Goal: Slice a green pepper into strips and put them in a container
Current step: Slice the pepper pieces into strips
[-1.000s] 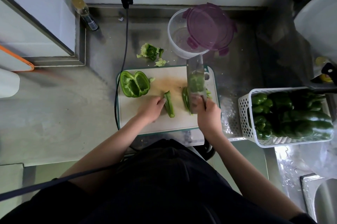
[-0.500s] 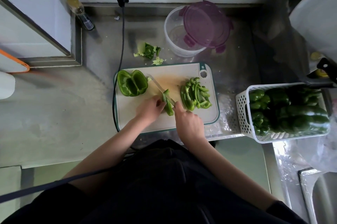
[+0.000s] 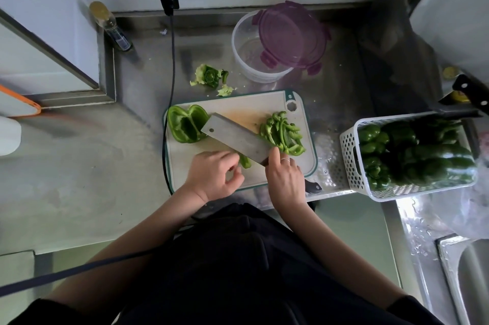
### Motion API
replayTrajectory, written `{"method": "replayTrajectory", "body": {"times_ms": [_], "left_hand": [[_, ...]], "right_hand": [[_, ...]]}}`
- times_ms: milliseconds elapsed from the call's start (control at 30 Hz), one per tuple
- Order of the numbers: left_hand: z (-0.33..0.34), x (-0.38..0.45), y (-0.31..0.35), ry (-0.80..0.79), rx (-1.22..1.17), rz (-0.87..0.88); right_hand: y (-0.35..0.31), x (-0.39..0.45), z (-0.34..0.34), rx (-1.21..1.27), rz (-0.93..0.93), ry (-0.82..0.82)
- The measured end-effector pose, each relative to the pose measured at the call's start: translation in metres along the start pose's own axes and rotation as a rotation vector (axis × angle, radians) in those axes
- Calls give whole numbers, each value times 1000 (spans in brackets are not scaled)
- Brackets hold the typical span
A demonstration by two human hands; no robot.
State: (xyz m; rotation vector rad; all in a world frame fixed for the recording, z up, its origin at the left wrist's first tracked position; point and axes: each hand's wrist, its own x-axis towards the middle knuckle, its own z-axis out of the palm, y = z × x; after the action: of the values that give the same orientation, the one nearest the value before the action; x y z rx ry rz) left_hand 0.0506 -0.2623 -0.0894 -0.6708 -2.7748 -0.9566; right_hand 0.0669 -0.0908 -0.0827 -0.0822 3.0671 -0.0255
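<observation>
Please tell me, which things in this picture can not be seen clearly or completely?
- Small pepper piece, head view: mostly covered by the cleaver blade and the left hand.
- Cleaver handle: the right hand hides the grip.
- Container: its purple lid covers part of the inside.
- Sink: cut off by the right edge.

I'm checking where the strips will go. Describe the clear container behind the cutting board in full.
The container is a round tub of clear, faintly milky plastic, standing upright on the steel counter just behind the cutting board. Nothing green shows inside it. A translucent purple lid with snap clips lies tilted across its right rim, leaving the left part of the mouth open. Neither hand touches it.
</observation>
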Motion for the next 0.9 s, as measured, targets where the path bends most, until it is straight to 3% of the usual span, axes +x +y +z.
{"method": "replayTrajectory", "body": {"times_ms": [133, 400, 500, 600, 800, 900], "left_hand": [[3, 20, 5, -21, 143, 187], [26, 57, 12, -507, 302, 112], [30, 67, 14, -598, 328, 68], [27, 70, 11, -496, 281, -14], [9, 51, -12, 121, 72, -225], [2, 32, -22, 250, 45, -249]], "right_hand": [[3, -4, 5, 23, 23, 9], [7, -12, 6, -1, 0, 38], [9, -15, 6, 3, 7, 53], [9, -14, 6, 26, 35, 21], [11, -11, 5, 236, 119, -85], [11, -7, -1, 373, 233, -168]]}}
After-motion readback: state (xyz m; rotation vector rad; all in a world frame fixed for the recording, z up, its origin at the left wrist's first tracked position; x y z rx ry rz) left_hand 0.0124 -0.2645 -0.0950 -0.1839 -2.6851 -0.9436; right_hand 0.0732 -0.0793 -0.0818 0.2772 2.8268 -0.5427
